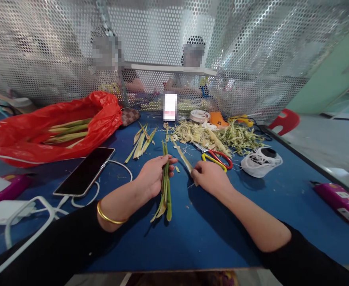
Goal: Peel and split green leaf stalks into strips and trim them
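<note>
My left hand [156, 174], with a gold bangle [110, 214] at its wrist, grips a bundle of long green leaf strips [166, 186] between thumb and fingers. Their ends hang toward the table's front edge. To the right, my right hand [208, 176] pinches the near end of a pale, dry leaf strip [184, 157], which slants away toward a heap of shredded plant scraps [204, 133]. Just beyond that hand lie scissors [218, 159] with red and yellow handles. Several loose dry strips [141, 143] rest on the table beyond my left hand.
A red plastic bag [103, 107] holding more strips lies at the left, near a phone [85, 171] with a white cable. A spool of white thread [260, 163] stands at the right, and a purple power strip [340, 202] farther right. A perforated screen [150, 43] rises behind; two people sit beyond it.
</note>
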Action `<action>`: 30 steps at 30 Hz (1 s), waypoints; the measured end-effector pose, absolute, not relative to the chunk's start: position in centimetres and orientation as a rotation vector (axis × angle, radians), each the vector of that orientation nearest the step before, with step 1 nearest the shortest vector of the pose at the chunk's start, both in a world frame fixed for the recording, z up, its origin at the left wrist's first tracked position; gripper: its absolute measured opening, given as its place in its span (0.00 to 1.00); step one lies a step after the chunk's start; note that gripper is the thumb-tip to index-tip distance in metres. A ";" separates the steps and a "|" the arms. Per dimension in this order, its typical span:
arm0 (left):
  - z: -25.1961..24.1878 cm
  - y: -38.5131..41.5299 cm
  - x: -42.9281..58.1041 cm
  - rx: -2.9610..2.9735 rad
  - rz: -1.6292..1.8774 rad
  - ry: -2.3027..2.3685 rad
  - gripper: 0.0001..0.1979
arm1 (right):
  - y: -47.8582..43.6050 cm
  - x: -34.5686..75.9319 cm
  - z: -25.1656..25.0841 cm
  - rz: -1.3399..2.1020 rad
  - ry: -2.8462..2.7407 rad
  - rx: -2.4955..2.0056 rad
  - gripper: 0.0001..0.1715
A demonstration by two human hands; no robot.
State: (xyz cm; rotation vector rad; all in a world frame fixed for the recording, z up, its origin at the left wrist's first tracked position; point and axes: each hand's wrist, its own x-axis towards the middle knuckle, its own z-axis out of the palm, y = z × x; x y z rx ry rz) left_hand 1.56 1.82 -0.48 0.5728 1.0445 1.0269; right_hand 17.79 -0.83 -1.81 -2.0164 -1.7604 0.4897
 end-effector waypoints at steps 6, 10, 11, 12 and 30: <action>-0.2 1.7 1.6 0.595 1.070 1.000 0.08 | -2.1 17.8 -0.5 1.039 -1.468 -1.668 0.10; -0.3 1.6 1.7 0.606 1.106 0.973 0.07 | -3.6 15.8 -0.7 1.448 -1.276 -1.391 0.11; -0.3 1.6 1.7 0.607 1.115 0.969 0.07 | -3.9 15.4 -0.9 1.479 -1.266 -1.381 0.11; -0.4 1.6 1.8 0.605 1.123 0.963 0.07 | -4.1 15.1 -1.1 1.500 -1.259 -1.378 0.10; 1.1 -0.3 2.0 0.852 1.014 0.906 0.07 | -4.3 15.7 -0.4 1.021 -1.459 -1.363 0.11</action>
